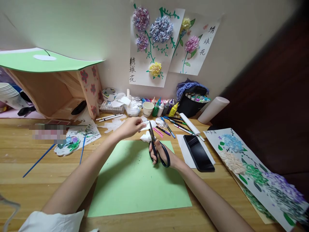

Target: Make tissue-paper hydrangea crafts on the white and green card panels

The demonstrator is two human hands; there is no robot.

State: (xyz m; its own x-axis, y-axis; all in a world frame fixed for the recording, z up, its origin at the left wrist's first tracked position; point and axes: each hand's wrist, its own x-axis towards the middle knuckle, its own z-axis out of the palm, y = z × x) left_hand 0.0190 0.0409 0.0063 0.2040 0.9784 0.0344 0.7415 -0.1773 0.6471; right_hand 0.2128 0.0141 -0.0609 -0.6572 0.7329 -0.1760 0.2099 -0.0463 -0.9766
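Note:
My right hand (160, 153) is closed around the dark handles of a pair of scissors (152, 134), whose blades point up and away from me. My left hand (132, 126) pinches a small white piece of paper (150, 125) at its left edge. The scissor tips are close to that paper; whether they touch it I cannot tell. Beneath both hands lies a sheet of light green paper (142, 183). A crumpled white scrap (145, 137) rests at its far edge, left of the scissors.
A black phone (199, 153) lies on white paper at right, beside a flower picture (256, 174). Paint bottles (166, 108), a paper cup (147, 109) and pens (178, 124) line the back. Brushes (40, 160) and a painted palette (67, 145) lie left, near a box (55, 87).

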